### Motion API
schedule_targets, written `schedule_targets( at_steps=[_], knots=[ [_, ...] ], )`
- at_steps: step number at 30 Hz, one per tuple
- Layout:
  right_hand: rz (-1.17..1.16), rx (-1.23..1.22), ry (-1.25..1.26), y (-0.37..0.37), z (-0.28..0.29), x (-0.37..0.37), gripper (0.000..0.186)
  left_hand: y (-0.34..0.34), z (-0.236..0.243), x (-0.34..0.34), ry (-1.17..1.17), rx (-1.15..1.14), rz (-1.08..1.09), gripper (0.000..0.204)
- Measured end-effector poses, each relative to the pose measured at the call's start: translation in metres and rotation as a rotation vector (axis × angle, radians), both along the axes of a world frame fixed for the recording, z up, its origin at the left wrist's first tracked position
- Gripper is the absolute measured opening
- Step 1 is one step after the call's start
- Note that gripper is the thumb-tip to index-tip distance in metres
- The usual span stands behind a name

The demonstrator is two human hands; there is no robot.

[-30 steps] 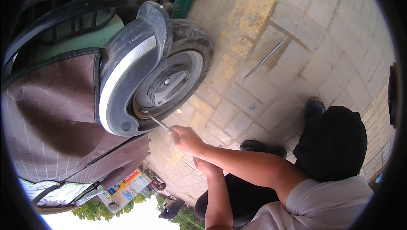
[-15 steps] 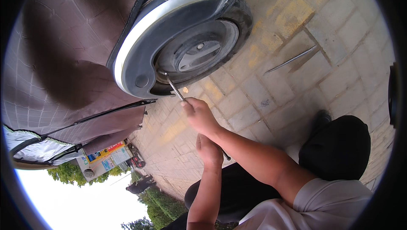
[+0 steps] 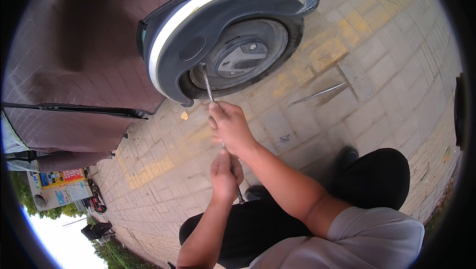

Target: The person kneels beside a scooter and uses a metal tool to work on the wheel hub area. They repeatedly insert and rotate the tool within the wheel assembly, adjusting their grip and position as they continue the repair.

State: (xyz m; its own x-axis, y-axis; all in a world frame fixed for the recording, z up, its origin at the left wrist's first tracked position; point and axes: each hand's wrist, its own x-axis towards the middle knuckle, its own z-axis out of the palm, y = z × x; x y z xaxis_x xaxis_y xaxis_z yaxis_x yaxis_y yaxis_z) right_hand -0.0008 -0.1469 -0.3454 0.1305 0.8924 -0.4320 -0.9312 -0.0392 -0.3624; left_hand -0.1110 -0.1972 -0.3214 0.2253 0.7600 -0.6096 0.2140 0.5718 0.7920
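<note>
A long metal tire lever reaches from my hands up to a small wheel, its tip at the rim's lower left edge. My right hand is wrapped round the lever's shaft, nearer the wheel. Farther back along the same bar, my left hand is closed on it, and the lever's end pokes out below that hand. Around the wheel's upper left side curves a dark fender with a silver strip. How the tip sits against the tire's edge is too small to tell.
A second metal bar lies on the paving bricks, right of the wheel. A brown quilted cover hangs over the vehicle at the left. My bent knees in black trousers are close below. A signboard stands far left.
My view has shifted, so the wheel appears more upright and the far background lies farther left. Both hands keep hold of the lever, which now stands steeper in view.
</note>
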Motion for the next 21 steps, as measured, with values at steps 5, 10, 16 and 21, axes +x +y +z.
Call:
schedule_targets(
  at_steps=[5,10,16,21],
  knots=[
    [-0.048,-0.039,-0.003,0.002,0.012,-0.008,0.024,0.004,0.006,-0.005,-0.033,-0.066,0.055,0.036],
    [-0.08,-0.098,-0.005,0.005,0.018,-0.013,0.024,0.008,0.015,-0.01,-0.066,-0.144,0.061,0.036],
    [-0.078,-0.073,-0.03,0.0,0.017,-0.013,0.028,0.007,0.012,-0.011,-0.128,-0.154,0.036,0.038],
    [-0.066,-0.075,-0.055,-0.001,0.021,-0.012,0.028,0.006,0.012,-0.012,-0.154,-0.138,0.038,0.038]
  ],
)
